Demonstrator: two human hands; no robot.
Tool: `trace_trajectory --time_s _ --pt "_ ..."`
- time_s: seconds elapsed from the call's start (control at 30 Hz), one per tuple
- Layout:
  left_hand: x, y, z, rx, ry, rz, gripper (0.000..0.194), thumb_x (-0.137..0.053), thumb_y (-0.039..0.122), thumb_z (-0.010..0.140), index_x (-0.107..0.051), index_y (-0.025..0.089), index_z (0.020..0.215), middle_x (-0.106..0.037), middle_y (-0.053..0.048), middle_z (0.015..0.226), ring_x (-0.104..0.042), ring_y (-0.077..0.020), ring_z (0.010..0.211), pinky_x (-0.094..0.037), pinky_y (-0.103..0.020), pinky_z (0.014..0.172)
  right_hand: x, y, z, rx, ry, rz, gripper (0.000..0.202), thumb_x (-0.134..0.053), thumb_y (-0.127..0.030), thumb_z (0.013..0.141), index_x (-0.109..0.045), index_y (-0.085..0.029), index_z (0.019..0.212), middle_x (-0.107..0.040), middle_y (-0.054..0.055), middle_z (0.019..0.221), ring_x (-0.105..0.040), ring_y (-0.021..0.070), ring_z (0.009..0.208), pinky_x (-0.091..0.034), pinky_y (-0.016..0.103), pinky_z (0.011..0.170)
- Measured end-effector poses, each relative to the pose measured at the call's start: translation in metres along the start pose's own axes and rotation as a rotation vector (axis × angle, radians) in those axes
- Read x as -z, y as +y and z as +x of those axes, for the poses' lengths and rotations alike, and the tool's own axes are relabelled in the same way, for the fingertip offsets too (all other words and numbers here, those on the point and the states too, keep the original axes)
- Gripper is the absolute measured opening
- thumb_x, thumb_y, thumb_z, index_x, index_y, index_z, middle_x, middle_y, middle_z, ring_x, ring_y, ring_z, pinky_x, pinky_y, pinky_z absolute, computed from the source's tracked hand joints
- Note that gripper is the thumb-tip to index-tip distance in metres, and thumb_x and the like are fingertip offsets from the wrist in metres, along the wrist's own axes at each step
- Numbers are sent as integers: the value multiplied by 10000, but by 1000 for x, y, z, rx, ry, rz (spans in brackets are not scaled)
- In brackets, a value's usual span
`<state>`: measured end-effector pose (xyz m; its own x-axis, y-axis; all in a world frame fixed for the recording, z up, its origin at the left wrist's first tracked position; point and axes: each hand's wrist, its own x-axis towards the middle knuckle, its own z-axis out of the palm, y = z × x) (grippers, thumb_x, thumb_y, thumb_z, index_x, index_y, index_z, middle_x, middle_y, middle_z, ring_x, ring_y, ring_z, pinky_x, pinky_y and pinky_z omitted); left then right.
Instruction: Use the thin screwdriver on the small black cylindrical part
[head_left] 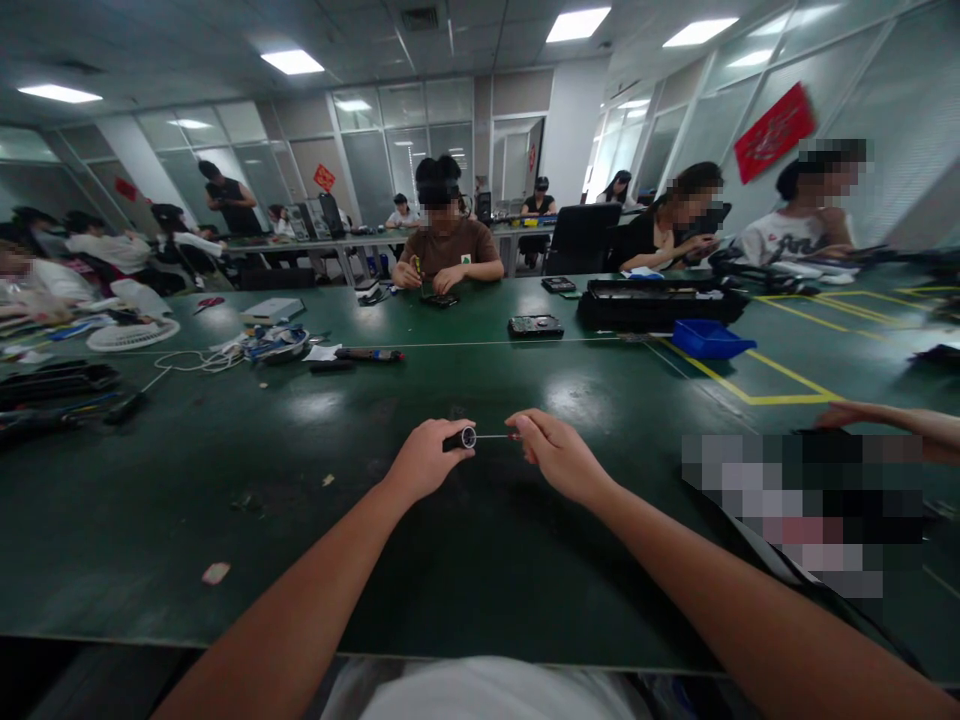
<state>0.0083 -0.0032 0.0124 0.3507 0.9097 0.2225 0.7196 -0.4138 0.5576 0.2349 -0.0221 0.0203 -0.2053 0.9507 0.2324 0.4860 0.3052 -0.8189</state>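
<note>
My left hand (426, 458) is closed around a short black cylinder (468, 437) whose round end, ringed in silver, faces me. Thin and straight, the metal shaft of a screwdriver (493, 436) runs between my hands, its left end at the rim of the cylinder. My right hand (553, 455) is closed on the screwdriver's red handle, most of which the fingers hide. Whether the shaft touches the cylinder or passes in front of it, I cannot tell. Both hands are over the green tabletop (480, 560), close to its middle.
A power screwdriver (369, 355) lies beyond my left hand, near a bundle of cables (276, 342). Farther off are a hard drive (535, 326), a long black casing (660, 303) and a blue bin (711, 338). Across the table a person (448, 245) works; another person's hand (862, 413) reaches in at right.
</note>
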Motion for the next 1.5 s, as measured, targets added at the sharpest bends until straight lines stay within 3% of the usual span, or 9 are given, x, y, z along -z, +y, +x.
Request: trace_trajectory --time_s 0.17,0.37,0.6,0.9,1.03,1.13,1.27,1.4,1.5 --pt "-1 0 0 -15 -24 4 384 -699 261 830 -664 275 1213 -691 -25 1107 -586 -229 1028 -429 -367 913 0 1 1 -3 21 -71 291 -457 -379 952 -590 -224 1159 -666 12 823 -597 166 655 -430 305 609" --pt "-2 -1 0 -12 -11 -16 396 -708 264 821 -664 278 1214 -693 -24 1097 -587 -224 1014 -428 -361 903 0 1 -2 63 36 -16 201 -546 -334 900 -579 -223 1065 -640 13 824 -609 178 734 -452 304 649" --pt "-2 0 0 -27 -15 0 387 -701 271 823 -666 288 1209 -691 -21 1077 -586 -220 996 -427 -357 900 0 1 0 -29 3 63 351 -350 -419 986 -622 -202 1028 -576 -11 679 -561 152 590 -445 288 576" --pt "-1 -1 1 -2 7 -8 400 -706 278 819 -662 276 1217 -692 -26 1067 -587 -223 994 -428 -351 915 0 -2 -2 53 51 -3 282 -531 -345 908 -552 -214 1156 -645 17 847 -618 178 753 -478 316 692" --pt "-2 -1 0 -8 -26 -5 392 -703 284 823 -663 289 1213 -688 -19 1069 -584 -221 996 -426 -350 893 0 -4 -1 -26 41 43 326 -399 -407 968 -572 -198 1149 -605 1 735 -602 174 673 -483 319 656" --pt "-2 0 0 -12 -40 7 395 -699 289 824 -661 295 1217 -687 -22 1062 -586 -220 989 -430 -350 886 0 -3 -1 -57 29 29 330 -376 -395 974 -575 -205 1156 -635 15 786 -595 163 636 -471 310 617" --pt "-2 0 0 -5 -18 -10 398 -691 286 825 -660 273 1222 -685 -40 1085 -583 -233 1005 -430 -366 916 0 1 -2 26 40 7 302 -469 -340 939 -520 -214 1209 -642 19 842 -610 177 715 -474 321 662" --pt "-1 0 -1 1 -9 -20 391 -694 274 820 -663 278 1210 -686 -31 1073 -584 -234 993 -429 -364 895 0 1 -1 48 51 69 256 -534 -355 912 -548 -221 1130 -648 35 926 -629 189 824 -486 331 736" --pt "-1 2 -1 -19 -33 -12 372 -693 275 820 -671 290 1192 -688 -24 1045 -588 -227 966 -429 -353 869 -1 0 -1 4 33 110 265 -450 -410 954 -577 -213 1078 -606 -3 737 -598 172 685 -476 315 667"
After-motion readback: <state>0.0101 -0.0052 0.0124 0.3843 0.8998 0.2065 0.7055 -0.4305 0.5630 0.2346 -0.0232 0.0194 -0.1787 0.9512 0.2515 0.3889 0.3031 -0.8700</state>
